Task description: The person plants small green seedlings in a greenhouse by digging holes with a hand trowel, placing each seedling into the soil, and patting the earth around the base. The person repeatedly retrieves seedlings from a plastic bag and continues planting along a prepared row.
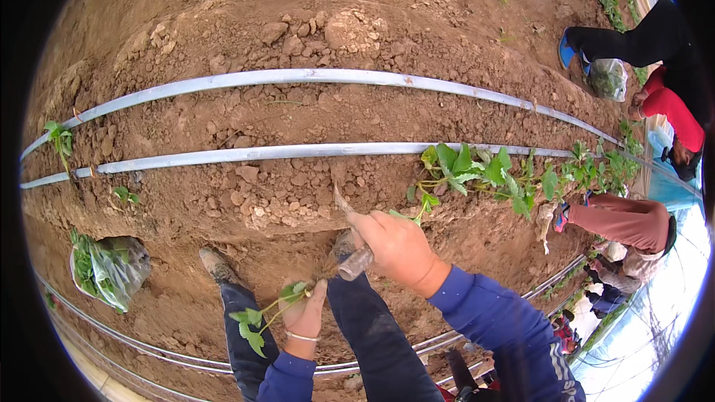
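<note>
My right hand (pixel 394 245) grips a small digging tool with a worn cylindrical handle (pixel 356 263). Its narrow blade (pixel 341 199) points at the loose soil of the raised bed, just below the nearer drip tape; I cannot tell whether the tip is in the earth. Lower down, between my legs, my left hand (pixel 304 310) holds a leafy seedling (pixel 254 321), probably strawberry. The roots (pixel 321 268) show at my fingertips, and the green leaves hang to the left over my dark trousers.
Two drip tapes (pixel 313 75) (pixel 313 151) run along the bed. Planted seedlings (pixel 480 170) stand in a row at right. A clear plastic bag of seedlings (pixel 111 273) lies at left. Several people (pixel 631 218) bend over at the right, one beside another plastic bag (pixel 609 79).
</note>
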`<state>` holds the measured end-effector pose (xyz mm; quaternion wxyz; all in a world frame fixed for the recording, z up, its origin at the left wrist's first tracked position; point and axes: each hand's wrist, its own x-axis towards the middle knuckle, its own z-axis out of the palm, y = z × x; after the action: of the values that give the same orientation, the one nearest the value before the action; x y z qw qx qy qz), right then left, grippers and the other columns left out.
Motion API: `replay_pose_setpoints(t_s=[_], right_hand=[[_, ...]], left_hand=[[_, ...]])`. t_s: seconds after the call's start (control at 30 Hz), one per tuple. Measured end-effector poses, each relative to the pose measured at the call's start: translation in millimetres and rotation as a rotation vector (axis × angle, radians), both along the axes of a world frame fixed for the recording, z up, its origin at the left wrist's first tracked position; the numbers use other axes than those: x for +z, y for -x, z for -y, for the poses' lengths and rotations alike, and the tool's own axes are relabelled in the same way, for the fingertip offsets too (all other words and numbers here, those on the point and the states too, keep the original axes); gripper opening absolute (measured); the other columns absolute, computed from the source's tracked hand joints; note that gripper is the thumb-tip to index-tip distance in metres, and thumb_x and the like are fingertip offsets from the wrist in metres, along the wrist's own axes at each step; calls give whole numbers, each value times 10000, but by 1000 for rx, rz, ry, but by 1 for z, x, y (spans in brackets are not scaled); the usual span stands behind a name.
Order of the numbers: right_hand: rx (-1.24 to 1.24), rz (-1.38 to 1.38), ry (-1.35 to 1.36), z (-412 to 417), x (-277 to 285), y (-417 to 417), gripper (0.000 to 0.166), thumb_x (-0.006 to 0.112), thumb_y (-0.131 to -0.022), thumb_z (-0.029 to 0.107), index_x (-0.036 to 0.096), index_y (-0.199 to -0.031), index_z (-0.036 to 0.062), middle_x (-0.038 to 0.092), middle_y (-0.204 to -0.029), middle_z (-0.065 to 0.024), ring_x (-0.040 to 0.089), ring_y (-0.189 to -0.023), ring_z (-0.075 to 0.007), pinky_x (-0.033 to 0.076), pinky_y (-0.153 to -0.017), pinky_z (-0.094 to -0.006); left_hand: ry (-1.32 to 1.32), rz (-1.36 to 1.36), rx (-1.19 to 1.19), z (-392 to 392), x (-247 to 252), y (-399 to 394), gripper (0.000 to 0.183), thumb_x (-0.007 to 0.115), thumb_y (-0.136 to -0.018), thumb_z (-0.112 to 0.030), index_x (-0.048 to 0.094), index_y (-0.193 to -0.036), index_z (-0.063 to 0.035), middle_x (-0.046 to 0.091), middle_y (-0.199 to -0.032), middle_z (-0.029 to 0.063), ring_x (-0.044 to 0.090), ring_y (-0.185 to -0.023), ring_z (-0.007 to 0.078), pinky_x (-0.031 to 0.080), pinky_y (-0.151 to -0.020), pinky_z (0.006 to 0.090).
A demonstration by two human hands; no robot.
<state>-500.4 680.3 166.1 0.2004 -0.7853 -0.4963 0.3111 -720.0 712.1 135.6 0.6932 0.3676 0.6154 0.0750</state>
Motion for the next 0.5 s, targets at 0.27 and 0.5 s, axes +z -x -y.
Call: replay_pose_setpoints(t_s=[0.27, 0.5], right_hand=[[-29, -121, -66, 9, 14, -21, 429, 665, -651, 60, 542, -1061, 54, 567, -736, -71, 582, -654, -266, 475, -572, -358], [27, -28, -88, -12, -19, -15, 443, 668, -640, 56, 530, -1061, 67, 551, -730, -68, 586, -682, -265, 486, -573, -351]], left_hand=[[-241, -113, 94, -32, 18, -28, 180, 662, -785, 5, 524, -887, -52, 499, -838, -17, 469, -756, 60, 404, -695, 198], [-146, -68, 205, -27, 10, -11, 238, 659, -786, 20, 514, -965, -39, 522, -827, -4, 485, -743, 63, 425, -663, 185]])
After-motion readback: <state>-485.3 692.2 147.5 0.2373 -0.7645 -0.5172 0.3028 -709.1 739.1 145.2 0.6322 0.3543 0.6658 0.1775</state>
